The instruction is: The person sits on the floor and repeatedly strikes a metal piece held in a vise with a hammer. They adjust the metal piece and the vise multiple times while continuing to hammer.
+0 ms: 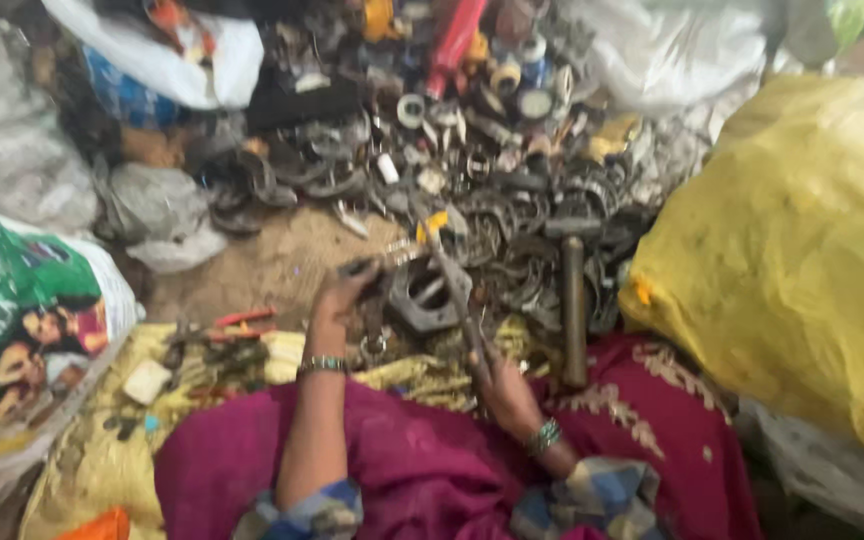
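Note:
The frame is blurred. My left hand (344, 296) is raised above my lap and closed on a small dark metal piece (392, 262) with a pale end. My right hand (492, 372) grips the lower end of a long thin metal tool (452, 285) with a yellow tip, which slants up towards the piece in my left hand. Both wrists wear green bangles. A grey metal bracket (420, 300) lies just beyond and between the hands. A magenta cloth (422, 460) covers my lap.
A heap of metal scrap (472, 150), rings and tubes, fills the ground ahead. A large yellow sack (802, 260) stands at right, a printed green bag (12, 300) at left, and white sacks at the back. Red-handled pliers (242, 320) lie on yellow cloth. An upright metal rod (574, 310) stands near my right knee.

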